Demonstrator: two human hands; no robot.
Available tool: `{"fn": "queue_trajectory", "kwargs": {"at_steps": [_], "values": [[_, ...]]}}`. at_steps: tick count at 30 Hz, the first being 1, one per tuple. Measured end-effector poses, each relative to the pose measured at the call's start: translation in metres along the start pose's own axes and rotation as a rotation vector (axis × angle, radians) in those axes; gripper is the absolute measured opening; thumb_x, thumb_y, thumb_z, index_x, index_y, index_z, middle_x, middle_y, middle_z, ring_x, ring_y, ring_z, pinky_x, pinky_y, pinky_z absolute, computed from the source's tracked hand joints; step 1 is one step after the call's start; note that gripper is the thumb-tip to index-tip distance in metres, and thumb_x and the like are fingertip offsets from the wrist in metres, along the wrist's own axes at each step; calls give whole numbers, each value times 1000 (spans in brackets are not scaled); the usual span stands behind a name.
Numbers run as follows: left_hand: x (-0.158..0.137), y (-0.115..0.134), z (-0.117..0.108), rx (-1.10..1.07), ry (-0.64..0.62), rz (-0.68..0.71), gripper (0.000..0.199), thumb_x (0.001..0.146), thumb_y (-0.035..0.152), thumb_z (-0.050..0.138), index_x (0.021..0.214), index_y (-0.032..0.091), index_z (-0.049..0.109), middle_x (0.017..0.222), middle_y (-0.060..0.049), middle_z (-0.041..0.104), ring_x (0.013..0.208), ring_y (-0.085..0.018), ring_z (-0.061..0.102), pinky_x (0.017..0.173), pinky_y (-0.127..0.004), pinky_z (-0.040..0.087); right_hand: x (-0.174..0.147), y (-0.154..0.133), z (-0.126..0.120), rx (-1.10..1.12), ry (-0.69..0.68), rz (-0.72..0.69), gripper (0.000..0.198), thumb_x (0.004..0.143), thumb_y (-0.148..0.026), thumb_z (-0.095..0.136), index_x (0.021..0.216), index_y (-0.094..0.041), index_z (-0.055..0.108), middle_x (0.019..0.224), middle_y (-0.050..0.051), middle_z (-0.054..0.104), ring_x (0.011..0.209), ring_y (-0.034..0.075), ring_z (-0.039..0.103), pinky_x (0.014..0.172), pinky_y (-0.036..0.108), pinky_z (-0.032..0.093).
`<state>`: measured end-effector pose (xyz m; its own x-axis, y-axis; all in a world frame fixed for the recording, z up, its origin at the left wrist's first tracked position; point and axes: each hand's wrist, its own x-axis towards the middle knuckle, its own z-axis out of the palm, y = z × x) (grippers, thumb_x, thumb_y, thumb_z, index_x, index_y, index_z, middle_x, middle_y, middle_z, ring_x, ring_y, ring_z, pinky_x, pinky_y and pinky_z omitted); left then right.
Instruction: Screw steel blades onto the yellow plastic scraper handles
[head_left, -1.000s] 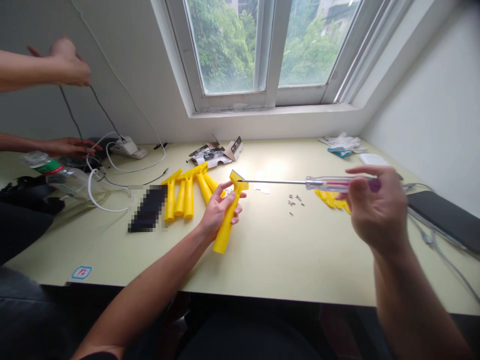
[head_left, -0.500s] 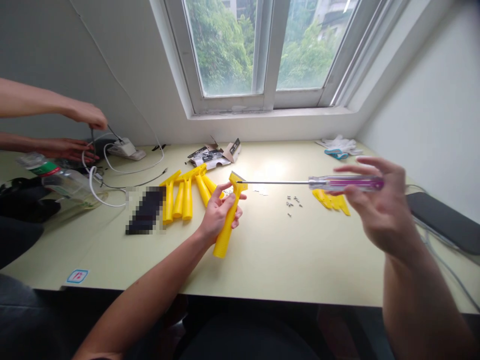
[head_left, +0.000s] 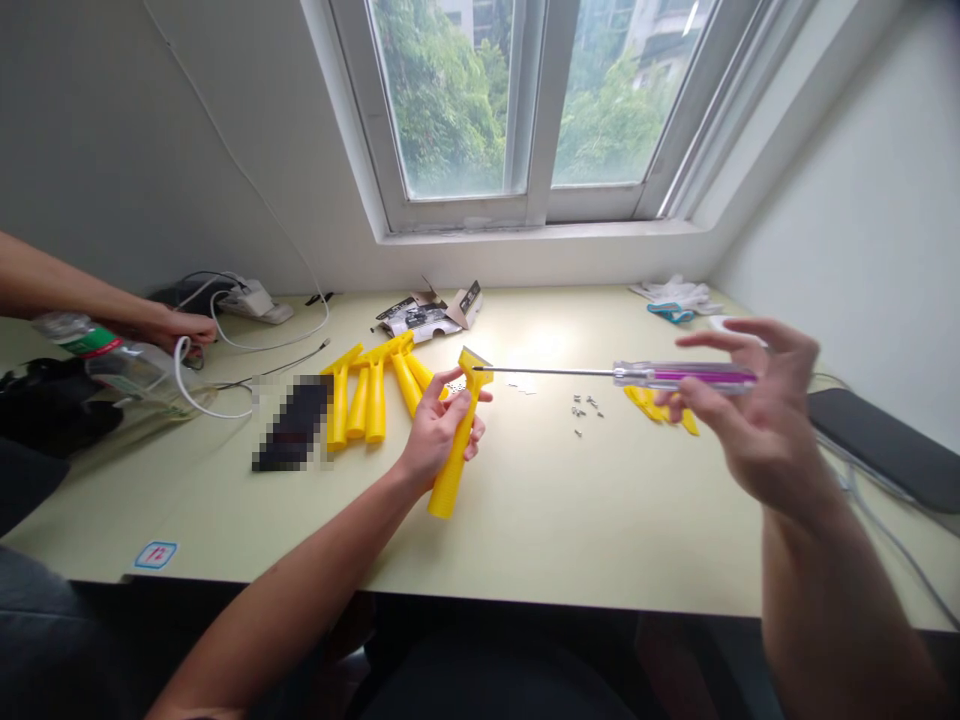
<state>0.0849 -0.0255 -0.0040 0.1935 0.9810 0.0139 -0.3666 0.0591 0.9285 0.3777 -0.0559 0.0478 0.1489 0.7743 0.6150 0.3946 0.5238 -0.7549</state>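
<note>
My left hand [head_left: 442, 425] is closed around a yellow scraper [head_left: 452, 470], its head up and its handle slanting down toward me. A thin blade edge shows at the top of the head. In my right hand [head_left: 757, 420] is a screwdriver [head_left: 675, 376] with a clear and purple handle, held level, some fingers lifted off it. Its long shaft reaches left, and the tip meets the scraper head. Several small screws [head_left: 577, 411] lie on the table to the right of the scraper. Behind it are thin flat metal pieces [head_left: 521, 387], too small to make out well.
Several yellow scrapers [head_left: 375, 405] lie left of my hand, beside a blurred dark object [head_left: 292, 425]. Yellow flat parts [head_left: 660, 410], gloves [head_left: 679, 297] and a dark case [head_left: 892, 445] are on the right. Opened packaging [head_left: 431, 312] sits at the back. A co-worker's hand [head_left: 176, 328] is near a bottle [head_left: 127, 365].
My right hand's fingers have shifted on the screwdriver handle, while the tip stays at the scraper head. My left hand holds still. The co-worker's hands have moved lower, away from the power strip.
</note>
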Motion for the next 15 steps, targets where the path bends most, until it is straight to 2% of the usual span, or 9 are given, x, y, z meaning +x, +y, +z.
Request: {"fn": "queue_trajectory", "kwargs": {"at_steps": [1, 2, 4, 5, 8, 12, 15], "values": [[0, 0, 0, -1, 1, 0, 43, 85, 40, 70, 117, 29, 44, 101, -4, 64, 51, -7, 55, 36, -17, 41, 0, 0, -2, -1, -56, -18, 53, 78, -31, 74, 123, -33, 46, 103, 2, 63, 50, 11, 55, 45, 30, 54], [0, 0, 0, -2, -1, -3, 43, 84, 40, 71, 117, 28, 45, 101, -3, 65, 50, -7, 55, 36, -17, 40, 0, 1, -3, -23, -37, -28, 49, 78, -32, 75, 119, -31, 49, 99, 2, 64, 51, 12, 56, 46, 30, 53], [-1, -1, 1, -8, -6, -15, 45, 83, 41, 72, 117, 28, 46, 101, -3, 65, 50, -7, 56, 36, -18, 41, 1, 3, -5, -108, 71, -23, 31, 84, -35, 69, 110, -27, 54, 76, -2, 60, 48, 12, 52, 41, 25, 46], [-1, -1, 2, -11, -3, -19, 46, 82, 42, 73, 117, 28, 46, 101, -3, 65, 49, -7, 56, 36, -18, 41, 1, 4, -5, -120, 84, -14, 28, 86, -36, 66, 110, -27, 54, 73, -2, 59, 48, 12, 52, 41, 24, 45], [-1, -1, 2, -8, 17, -18, 50, 80, 43, 75, 118, 28, 46, 99, -3, 65, 49, -7, 56, 35, -18, 41, 2, 6, -3, -9, -62, -13, 41, 84, -38, 69, 120, -29, 51, 93, 2, 63, 54, 12, 58, 48, 28, 52], [0, -1, 2, 0, 24, -23, 51, 79, 43, 75, 119, 28, 46, 100, -3, 65, 49, -7, 56, 35, -18, 41, 2, 2, 0, -152, 72, -7, 27, 86, -37, 66, 111, -26, 59, 74, -2, 60, 50, 12, 55, 46, 26, 50], [1, -1, 1, 18, 33, -9, 49, 81, 42, 73, 118, 28, 45, 100, -3, 65, 49, -7, 56, 35, -18, 41, 0, -1, 3, -18, -68, -4, 45, 83, -35, 70, 124, -30, 53, 100, 3, 66, 58, 13, 61, 54, 31, 57]]}}
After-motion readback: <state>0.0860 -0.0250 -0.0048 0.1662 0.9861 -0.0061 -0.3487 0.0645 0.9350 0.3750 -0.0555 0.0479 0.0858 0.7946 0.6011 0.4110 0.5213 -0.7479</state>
